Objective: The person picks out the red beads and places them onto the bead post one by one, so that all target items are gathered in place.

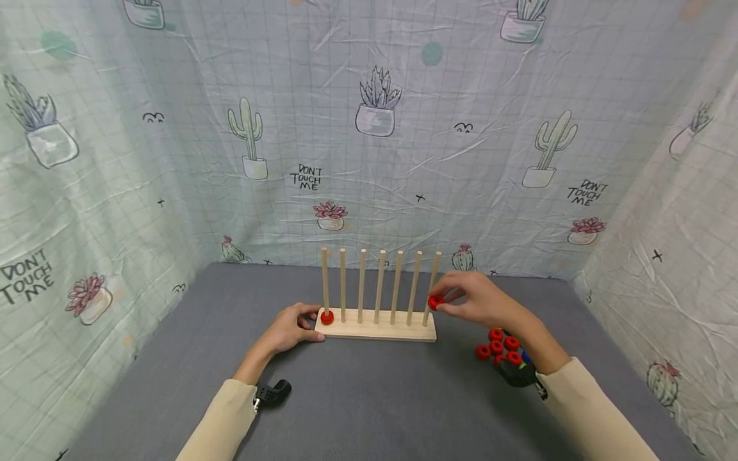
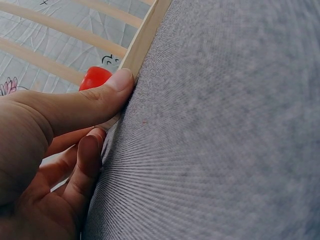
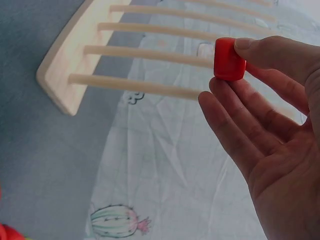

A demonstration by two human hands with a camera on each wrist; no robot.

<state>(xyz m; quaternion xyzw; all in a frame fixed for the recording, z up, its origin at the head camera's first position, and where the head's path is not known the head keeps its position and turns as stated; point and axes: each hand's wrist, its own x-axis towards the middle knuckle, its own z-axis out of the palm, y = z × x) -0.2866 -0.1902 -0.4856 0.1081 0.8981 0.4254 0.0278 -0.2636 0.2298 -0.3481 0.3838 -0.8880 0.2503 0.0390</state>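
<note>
A pale wooden peg board point(image 1: 375, 330) with several upright pegs stands on the grey surface. One red ring point(image 1: 327, 317) sits at the foot of its leftmost peg. My left hand point(image 1: 291, 328) holds the left end of the board, thumb point(image 2: 107, 97) on the front edge and fingers behind. My right hand point(image 1: 475, 298) pinches another red ring point(image 3: 229, 60) between thumb and fingertips. That ring is raised above the board, beside the rightmost peg point(image 1: 432, 288). Whether it touches the peg I cannot tell.
A cluster of several red rings point(image 1: 496, 347) lies on the surface under my right forearm, with bits of blue point(image 1: 526, 356) and green partly hidden there. Behind the grey surface point(image 1: 369, 397) hangs a cloth printed with cacti point(image 1: 375, 121), which also covers both sides.
</note>
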